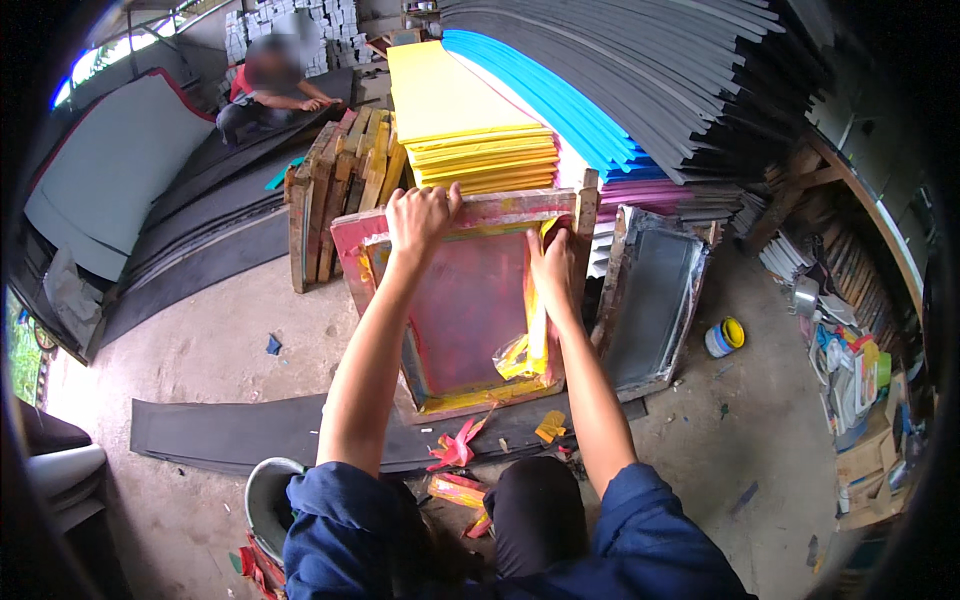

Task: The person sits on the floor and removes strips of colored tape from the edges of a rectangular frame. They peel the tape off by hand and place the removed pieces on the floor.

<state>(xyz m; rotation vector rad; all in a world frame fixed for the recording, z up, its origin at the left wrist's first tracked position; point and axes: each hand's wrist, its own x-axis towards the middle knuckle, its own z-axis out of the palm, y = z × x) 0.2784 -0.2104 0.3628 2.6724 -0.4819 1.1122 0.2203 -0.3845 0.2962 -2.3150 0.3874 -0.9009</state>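
Observation:
A wooden screen-printing frame [346, 243] with paint-stained red and yellow edges stands upright before me, its mesh [468, 325] tinted reddish. My left hand [421, 222] is closed over its top rail. At the inner right side, my right hand [553, 268] grips a strip of yellow tape [537, 335], which hangs partly loose with a crumpled lower end. The fingertips of the right hand are partly hidden by the tape. Torn red tape [459, 443] and a yellow scrap [551, 426] lie on the floor below the frame.
A black sheet [220, 432] lies under the frame. A second screen frame [652, 300] leans at right, near a yellow-rimmed can [725, 337]. Behind are stacked wooden frames [335, 190] and yellow sheets [470, 125]. A bucket [268, 495] stands lower left; another person [268, 90] crouches far left.

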